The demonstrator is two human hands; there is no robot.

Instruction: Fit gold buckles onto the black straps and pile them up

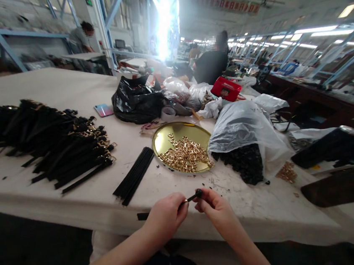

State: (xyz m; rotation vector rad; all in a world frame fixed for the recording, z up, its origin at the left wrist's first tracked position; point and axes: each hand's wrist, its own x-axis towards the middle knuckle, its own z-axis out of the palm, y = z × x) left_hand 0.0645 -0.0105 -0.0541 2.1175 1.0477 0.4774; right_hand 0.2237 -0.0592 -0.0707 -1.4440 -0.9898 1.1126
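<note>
My left hand (169,212) is closed around a narrow black strap (192,197), whose other end shows past my wrist at the table's front edge. At the strap's tip, the fingertips of my right hand (215,206) pinch a small black end piece (198,193). Just beyond my hands lies a round gold tray (161,136) with a heap of gold metal buckles (187,154). Left of the tray is a neat bundle of plain black straps (134,176). A large pile of black straps with gold buckles (68,150) covers the table's left side.
Small black pieces (246,163) spill from a clear plastic bag (242,121) on the right. A black plastic bag (137,98), a phone (104,110) and a red package (226,88) lie farther back. More gold pieces (286,173) sit at right. Other people work in the background.
</note>
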